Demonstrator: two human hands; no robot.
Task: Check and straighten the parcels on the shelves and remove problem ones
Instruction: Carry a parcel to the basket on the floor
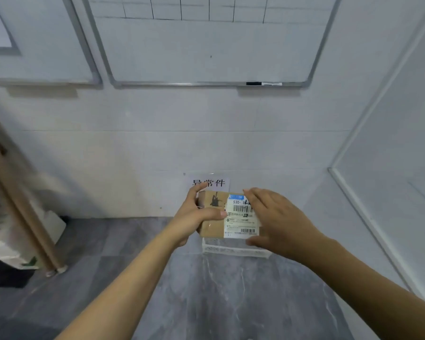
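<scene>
A small brown cardboard parcel [212, 227] with a white shipping label and barcodes is held in the air in front of the wall. My left hand [194, 217] grips its left side, thumb across the top face and fingers round the far edge. My right hand [277, 222] is at the parcel's right side with fingers spread and nearly straight, thumb under the near right corner. Directly below the parcel a white mesh basket [233, 249] stands on the floor. A paper sign [210, 183] with printed characters is stuck on the wall behind it.
A shelf post [22, 209] with white bags and parcels [8, 241] beside it stands at the left. A whiteboard [206, 45] with a marker on its ledge hangs above. A white wall closes the right side. Grey marbled floor [231, 303] lies below.
</scene>
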